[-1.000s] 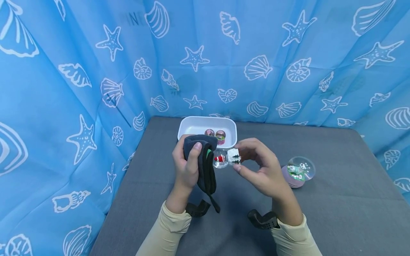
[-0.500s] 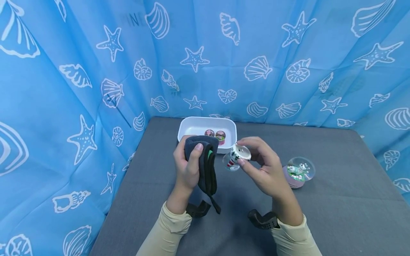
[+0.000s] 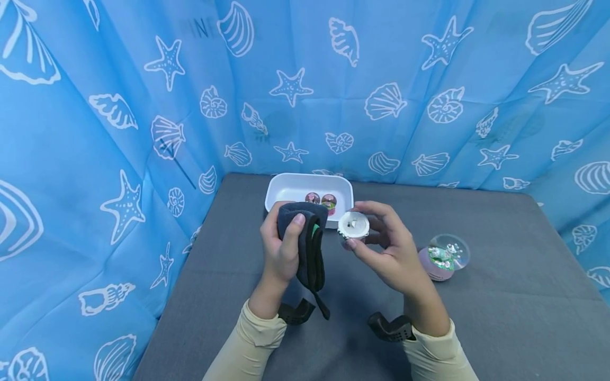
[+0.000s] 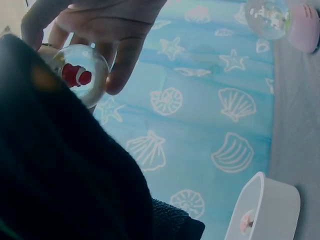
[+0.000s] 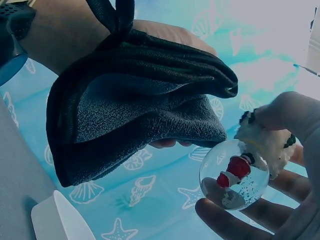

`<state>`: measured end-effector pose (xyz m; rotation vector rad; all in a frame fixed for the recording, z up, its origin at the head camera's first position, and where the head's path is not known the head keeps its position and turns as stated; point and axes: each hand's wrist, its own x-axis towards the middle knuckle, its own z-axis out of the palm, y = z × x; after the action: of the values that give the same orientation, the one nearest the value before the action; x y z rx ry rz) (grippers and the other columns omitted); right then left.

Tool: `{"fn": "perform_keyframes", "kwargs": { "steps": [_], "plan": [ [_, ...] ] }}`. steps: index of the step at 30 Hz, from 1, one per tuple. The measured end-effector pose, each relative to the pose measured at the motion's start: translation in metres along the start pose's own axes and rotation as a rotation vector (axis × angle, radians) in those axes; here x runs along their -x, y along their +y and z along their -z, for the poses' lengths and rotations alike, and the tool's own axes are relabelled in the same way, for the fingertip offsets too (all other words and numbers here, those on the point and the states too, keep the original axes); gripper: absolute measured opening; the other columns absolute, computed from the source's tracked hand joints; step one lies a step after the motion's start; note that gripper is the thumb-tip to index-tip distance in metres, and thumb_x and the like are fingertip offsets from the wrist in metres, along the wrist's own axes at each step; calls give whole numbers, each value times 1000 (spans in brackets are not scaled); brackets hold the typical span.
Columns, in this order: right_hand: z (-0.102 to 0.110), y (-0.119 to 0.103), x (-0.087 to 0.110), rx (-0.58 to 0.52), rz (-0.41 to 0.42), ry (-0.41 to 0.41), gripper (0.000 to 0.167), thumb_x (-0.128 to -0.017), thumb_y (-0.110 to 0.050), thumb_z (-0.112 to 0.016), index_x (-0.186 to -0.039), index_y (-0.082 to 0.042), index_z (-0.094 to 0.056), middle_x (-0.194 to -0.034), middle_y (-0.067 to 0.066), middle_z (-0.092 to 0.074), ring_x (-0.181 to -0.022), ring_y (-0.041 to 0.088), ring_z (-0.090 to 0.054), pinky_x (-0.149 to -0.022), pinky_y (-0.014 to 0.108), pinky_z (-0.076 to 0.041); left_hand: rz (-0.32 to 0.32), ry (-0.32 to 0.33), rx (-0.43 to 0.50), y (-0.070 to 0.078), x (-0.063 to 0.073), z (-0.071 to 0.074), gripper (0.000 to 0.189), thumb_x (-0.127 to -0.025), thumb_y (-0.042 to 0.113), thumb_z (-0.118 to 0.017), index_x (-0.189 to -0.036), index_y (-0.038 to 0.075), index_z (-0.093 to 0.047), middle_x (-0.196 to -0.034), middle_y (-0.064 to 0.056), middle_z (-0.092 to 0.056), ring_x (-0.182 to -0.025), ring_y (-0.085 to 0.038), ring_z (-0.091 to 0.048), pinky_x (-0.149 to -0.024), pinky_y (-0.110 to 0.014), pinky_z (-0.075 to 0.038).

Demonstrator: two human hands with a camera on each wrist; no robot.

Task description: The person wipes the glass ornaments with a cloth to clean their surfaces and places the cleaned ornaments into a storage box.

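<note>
Over tabletop (image 3: 500, 323), right hand (image 3: 391, 254) pinching snow globe (image 5: 234, 175) by white base (image 3: 353, 225), long axis running away from head camera, underside facing it; left hand (image 3: 280, 248) gripping folded dark cloth (image 3: 310, 251) just left of globe, gap showing between.

The right hand (image 5: 300, 190) grips a snow globe (image 5: 257, 165) by its white base (image 5: 265, 147); a red-and-white figure (image 5: 237, 169) shows inside its clear dome (image 5: 250, 190). Just to the left, the left hand (image 5: 170, 36) holds a dark folded cloth (image 5: 145, 110). Farther off stand a white tray (image 5: 46, 220), at left, and a blue shell-patterned curtain (image 5: 165, 205).
</note>
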<state>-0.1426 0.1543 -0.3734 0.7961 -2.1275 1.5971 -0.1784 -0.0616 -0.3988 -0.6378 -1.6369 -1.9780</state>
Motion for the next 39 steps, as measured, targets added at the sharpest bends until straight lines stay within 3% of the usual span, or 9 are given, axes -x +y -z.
{"fn": "perform_keyframes", "kwargs": {
  "steps": [3, 7, 11, 15, 26, 39],
  "plan": [
    [0, 0, 0, 20, 17, 17, 72, -77, 19, -79, -142, 1, -56, -131, 12, -70, -110, 11, -72, -81, 25, -62, 3, -1, -4, 1, 0, 0, 31, -98, 23, -57, -106, -7, -63, -93, -13, -63, -79, -19, -61, -68, -28, -55],
    [0, 1, -1, 35, 29, 22, 68, -75, 19, -81, -137, 3, -58, -124, 14, -71, -108, 9, -71, -82, 22, -60, 12, -14, -9, 1, -1, -1, 29, -98, 22, -57, -106, -6, -63, -92, -15, -64, -79, -20, -62, -68, -28, -55],
    [0, 0, -1, 12, -22, -6, 63, -80, 18, -78, -136, 4, -53, -119, 11, -69, -104, 9, -70, -85, 22, -59, 19, -21, -10, 1, -1, -1, 28, -98, 22, -58, -107, -5, -64, -92, -16, -65, -78, -20, -62, -67, -29, -56],
    [-1, 0, -1, -26, -65, -53, 69, -81, 18, -78, -141, 4, -45, -118, 10, -71, -107, 10, -71, -89, 25, -60, 21, -21, -22, 0, -1, -1, 29, -98, 22, -58, -107, -5, -64, -93, -17, -65, -79, -20, -63, -68, -29, -56],
    [-1, 4, -2, -9, -19, -53, 63, -78, 16, -82, -135, -1, -60, -121, 12, -71, -107, 12, -71, -85, 24, -61, 21, -24, -25, 0, -1, -1, 30, -98, 22, -58, -108, -5, -65, -95, -19, -66, -82, -21, -64, -71, -30, -57],
    [-3, 3, -2, -71, 25, -81, 59, -85, 19, -72, -140, 3, -57, -120, 4, -70, -96, 11, -69, -74, 24, -59, 29, -31, -23, 1, 1, -2, 32, -98, 23, -58, -109, -6, -63, -95, -19, -66, -81, -19, -63, -69, -28, -57]
  ]
}}
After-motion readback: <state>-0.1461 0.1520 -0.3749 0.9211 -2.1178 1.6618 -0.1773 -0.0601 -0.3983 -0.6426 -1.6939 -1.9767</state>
